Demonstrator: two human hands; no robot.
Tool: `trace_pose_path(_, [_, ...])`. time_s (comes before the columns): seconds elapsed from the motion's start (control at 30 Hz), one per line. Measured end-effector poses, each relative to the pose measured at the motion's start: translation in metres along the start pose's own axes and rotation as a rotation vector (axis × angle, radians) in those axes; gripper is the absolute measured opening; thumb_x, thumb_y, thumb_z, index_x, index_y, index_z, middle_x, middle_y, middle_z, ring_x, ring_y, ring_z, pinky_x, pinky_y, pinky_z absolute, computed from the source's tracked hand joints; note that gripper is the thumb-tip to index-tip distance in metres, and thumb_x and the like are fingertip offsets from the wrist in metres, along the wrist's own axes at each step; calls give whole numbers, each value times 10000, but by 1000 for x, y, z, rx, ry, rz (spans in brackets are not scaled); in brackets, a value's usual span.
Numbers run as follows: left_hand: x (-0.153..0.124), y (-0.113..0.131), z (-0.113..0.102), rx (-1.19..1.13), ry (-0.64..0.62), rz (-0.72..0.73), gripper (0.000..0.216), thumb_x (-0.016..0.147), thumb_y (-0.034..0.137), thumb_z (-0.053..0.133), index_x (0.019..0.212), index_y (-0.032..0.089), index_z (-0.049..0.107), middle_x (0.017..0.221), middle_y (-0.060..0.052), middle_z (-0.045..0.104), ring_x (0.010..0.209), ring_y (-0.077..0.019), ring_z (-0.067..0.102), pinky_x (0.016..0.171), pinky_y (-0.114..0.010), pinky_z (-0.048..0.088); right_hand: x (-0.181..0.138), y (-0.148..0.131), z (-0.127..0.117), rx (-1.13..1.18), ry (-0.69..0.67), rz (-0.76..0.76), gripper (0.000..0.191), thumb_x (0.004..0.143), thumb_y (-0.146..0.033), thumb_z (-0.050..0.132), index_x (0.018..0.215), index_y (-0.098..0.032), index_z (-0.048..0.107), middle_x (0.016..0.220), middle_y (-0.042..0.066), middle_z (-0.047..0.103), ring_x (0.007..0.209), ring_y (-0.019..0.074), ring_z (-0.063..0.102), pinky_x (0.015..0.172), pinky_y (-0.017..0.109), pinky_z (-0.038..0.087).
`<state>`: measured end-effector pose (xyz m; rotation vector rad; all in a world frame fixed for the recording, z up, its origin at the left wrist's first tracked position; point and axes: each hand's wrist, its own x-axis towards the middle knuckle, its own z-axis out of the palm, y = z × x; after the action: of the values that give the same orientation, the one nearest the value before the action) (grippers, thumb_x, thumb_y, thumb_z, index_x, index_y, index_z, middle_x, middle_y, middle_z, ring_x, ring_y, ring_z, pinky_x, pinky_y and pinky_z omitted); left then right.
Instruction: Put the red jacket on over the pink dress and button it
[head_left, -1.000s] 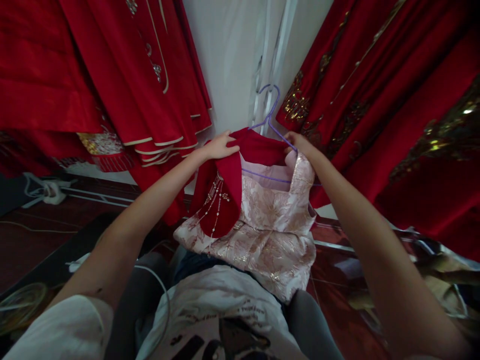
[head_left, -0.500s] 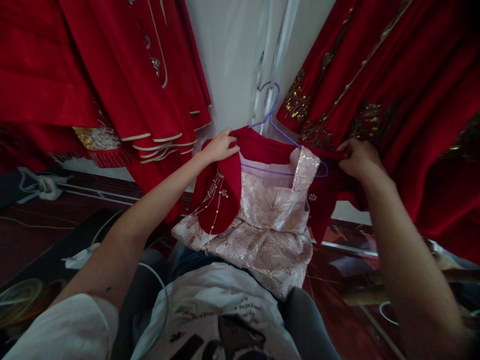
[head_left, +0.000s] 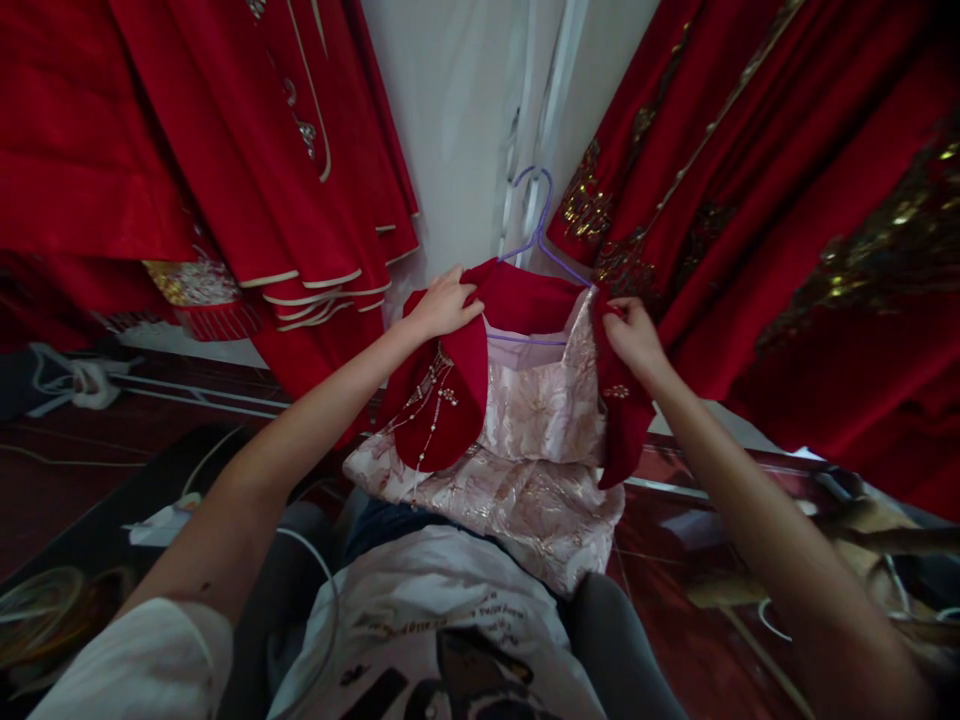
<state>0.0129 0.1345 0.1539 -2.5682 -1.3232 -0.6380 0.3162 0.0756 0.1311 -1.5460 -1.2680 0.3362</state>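
A pale pink brocade dress (head_left: 536,405) with a shiny floral pattern lies over my lap on a purple hanger (head_left: 541,215). Over its shoulders sits a red shawl (head_left: 450,420) trimmed with beaded chains and small ornaments. My left hand (head_left: 448,303) is closed on the shawl at the dress's left shoulder. At the other shoulder my right hand (head_left: 631,335) pinches the shawl's right edge, which now covers most of that strap. The hanger's right end is hidden under the red cloth.
Red garments with pale piping (head_left: 300,200) hang on the left, and red garments with gold sequins (head_left: 750,220) on the right. A white panel (head_left: 450,120) stands behind. A white cable (head_left: 311,550) crosses my left side; a wooden-handled tool (head_left: 757,650) lies at lower right.
My right hand has moved left and inward, bringing the shawl's right side over the shoulder strap and hanger end. My left hand has stayed nearly in place, still gripping the shawl.
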Motion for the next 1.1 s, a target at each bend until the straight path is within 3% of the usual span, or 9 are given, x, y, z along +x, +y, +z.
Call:
trace_pose_path(0.13, [-2, 2, 0, 4, 20, 5, 330, 919, 357, 430, 921, 120, 660, 1062, -154, 529, 1068, -303, 533, 952, -451, 403, 5, -11, 10, -194, 98, -201, 309, 701, -284, 584, 993, -197, 531, 786, 26, 613, 738, 196, 604, 754, 330, 488])
trace_pose_path(0.3, [-5, 10, 7, -35, 107, -68, 297, 904, 353, 468, 913, 128, 662, 1077, -160, 537, 1066, -318, 536, 962, -471, 394, 2, -19, -17, -387, 143, -311, 403, 700, -339, 662, 1065, -212, 549, 904, 69, 659, 822, 241, 631, 748, 343, 471])
trace_pose_path(0.47, [-7, 28, 22, -70, 220, -175, 272, 902, 342, 468, 871, 146, 655, 1094, -179, 550, 1113, -353, 519, 970, -507, 376, 7, -10, -40, -528, 234, -288, 379, 765, -455, 653, 1055, -216, 608, 887, 110, 684, 826, 290, 636, 723, 368, 443])
trace_pose_path(0.67, [-5, 32, 27, -37, 233, -178, 259, 902, 331, 464, 854, 154, 646, 1077, -177, 563, 1086, -344, 541, 951, -491, 396, 43, -25, -42, -586, 182, -186, 407, 884, -542, 486, 826, -173, 647, 801, 166, 663, 825, 296, 620, 746, 384, 409])
trace_pose_path(0.8, [-7, 27, 25, -19, 234, -162, 256, 903, 338, 463, 847, 164, 641, 1065, -167, 566, 1070, -337, 552, 940, -485, 407, 47, -32, -36, -579, 126, -71, 530, 933, -581, 370, 567, -215, 486, 635, 152, 580, 778, 283, 605, 728, 380, 384])
trace_pose_path(0.97, [-8, 26, 23, -27, 223, -157, 272, 902, 353, 459, 844, 164, 645, 1063, -170, 564, 1077, -341, 550, 936, -487, 410, 12, -19, -12, -500, -137, -292, 514, 895, -598, 407, 546, -221, 428, 540, 53, 508, 625, 225, 568, 630, 311, 364])
trace_pose_path(1.1, [-6, 27, 24, -25, 216, -169, 286, 904, 368, 456, 840, 168, 650, 1058, -164, 564, 1052, -343, 558, 920, -498, 412, -15, -26, 24, -409, -134, -415, 524, 893, -628, 367, 562, -222, 395, 541, 39, 507, 604, 205, 550, 606, 288, 350])
